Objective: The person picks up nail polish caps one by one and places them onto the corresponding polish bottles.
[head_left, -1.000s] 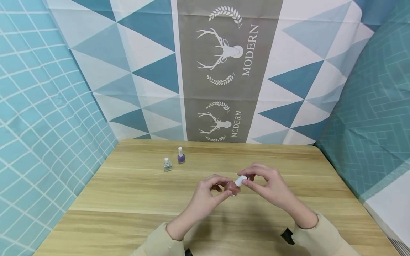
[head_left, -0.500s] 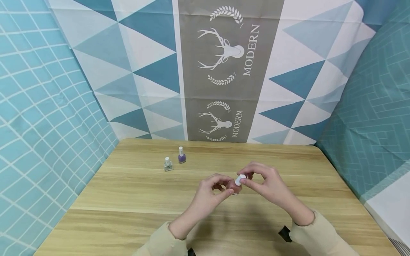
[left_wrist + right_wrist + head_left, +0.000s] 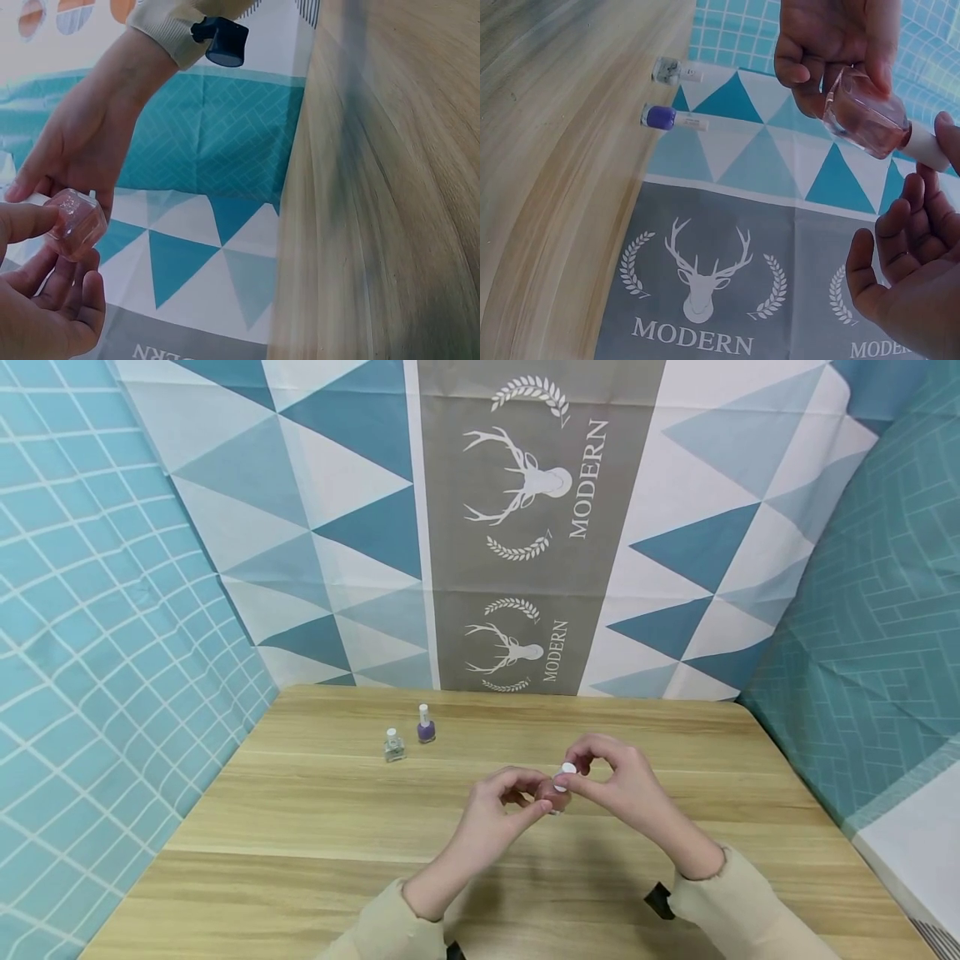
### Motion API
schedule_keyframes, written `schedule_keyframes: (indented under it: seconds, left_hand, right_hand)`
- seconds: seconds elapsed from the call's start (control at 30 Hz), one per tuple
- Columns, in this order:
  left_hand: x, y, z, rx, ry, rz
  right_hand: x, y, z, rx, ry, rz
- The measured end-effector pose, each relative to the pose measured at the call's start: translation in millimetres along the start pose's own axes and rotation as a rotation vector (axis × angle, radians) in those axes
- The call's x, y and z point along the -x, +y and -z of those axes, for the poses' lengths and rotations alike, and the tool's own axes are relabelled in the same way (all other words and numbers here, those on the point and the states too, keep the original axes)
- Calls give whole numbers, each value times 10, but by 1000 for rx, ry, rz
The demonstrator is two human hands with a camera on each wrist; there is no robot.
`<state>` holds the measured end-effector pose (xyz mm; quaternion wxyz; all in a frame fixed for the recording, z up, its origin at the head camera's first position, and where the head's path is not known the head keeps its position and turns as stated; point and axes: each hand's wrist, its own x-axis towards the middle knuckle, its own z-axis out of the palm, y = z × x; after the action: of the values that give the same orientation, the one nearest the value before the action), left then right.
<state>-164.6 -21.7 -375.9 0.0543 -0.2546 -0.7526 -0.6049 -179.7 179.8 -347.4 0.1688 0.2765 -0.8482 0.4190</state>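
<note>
My left hand (image 3: 491, 818) pinches a pink nail polish bottle (image 3: 866, 114) between thumb and fingers, above the table. Its white cap (image 3: 928, 146) is pinched by my right hand (image 3: 626, 783). Between the cap and the glass shoulder, a narrow reddish strip shows in the right wrist view. The bottle is tilted, its cap toward the right hand. In the left wrist view the glass body (image 3: 77, 223) is plain to see, while the fingers hide most of the cap.
Toward the back left of the wooden table (image 3: 300, 827) stand a clear nail polish bottle (image 3: 393, 747) and a purple nail polish bottle (image 3: 426, 728), both white-capped. A patterned cloth (image 3: 360, 527) hangs behind the table, with blue tiled sheeting (image 3: 90, 593) at the left.
Both hands stay on the bottle and cap. The bottle has shifted slightly right, and the cap has swung to a more upright angle as the right fingers turned with it.
</note>
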Motion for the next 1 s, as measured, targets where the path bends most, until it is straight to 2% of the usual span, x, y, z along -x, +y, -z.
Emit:
schedule_keyframes:
  seconds: [0.07, 0.2, 0.37, 0.47, 0.7, 0.83, 1.0]
  left_hand:
    - [-15, -99, -23, 4, 2, 4]
    - [-21, -117, -36, 13, 0, -2]
    - [-23, -102, -38, 27, -3, 23]
    - [-19, -50, -20, 39, -13, 55]
    - [13, 240, 67, 47, -44, 90]
    - [18, 266, 75, 66, -58, 104]
    - [18, 247, 68, 98, -60, 106]
  right_hand:
    - [-10, -13, -3, -9, 4, -7]
    - [-22, -36, -10, -20, 21, -10]
    - [-24, -30, -20, -25, 15, -22]
    - [-26, -4, -13, -18, -2, 6]
    - [-49, 19, 37, -32, -67, 188]
    - [-59, 13, 43, -48, -117, 218]
    - [-56, 30, 28, -48, -126, 214]
